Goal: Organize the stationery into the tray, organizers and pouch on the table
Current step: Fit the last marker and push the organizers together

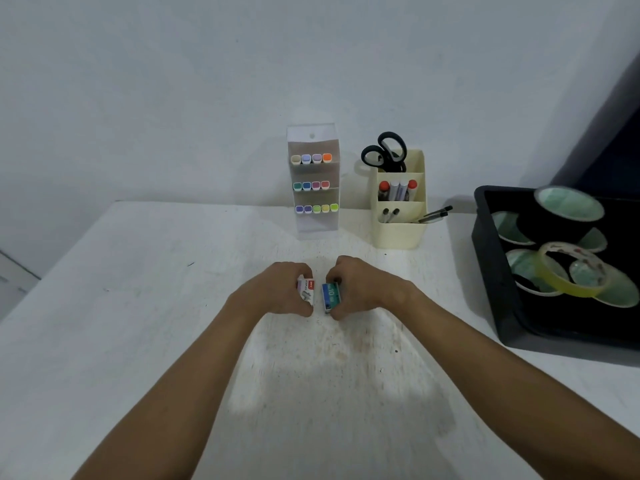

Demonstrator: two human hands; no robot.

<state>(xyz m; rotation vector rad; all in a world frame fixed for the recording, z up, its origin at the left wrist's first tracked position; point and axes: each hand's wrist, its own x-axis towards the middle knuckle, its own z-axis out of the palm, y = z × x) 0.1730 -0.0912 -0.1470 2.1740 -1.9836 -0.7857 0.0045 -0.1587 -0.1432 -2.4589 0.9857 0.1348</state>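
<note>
Surface: white table (145, 306) is running up to a pale wall, and I am looking down over both forearms.
Left hand: my left hand (277, 289) is curling its fingers and thumb round a white staple box (307, 292), holding it at mid-table.
Right hand: my right hand (360, 285) is gripping a blue staple box (331, 296) the same way; the two boxes are sitting just beside each other, a narrow gap between them.
Behind the hands: clear marker organizer (315, 181) is standing upright with three rows of coloured caps; cream desk organizer (400, 226) beside it is holding black scissors (384, 152), markers and pens.
Right edge: black tray (485, 258) is carrying several tape rolls (568, 268).
</note>
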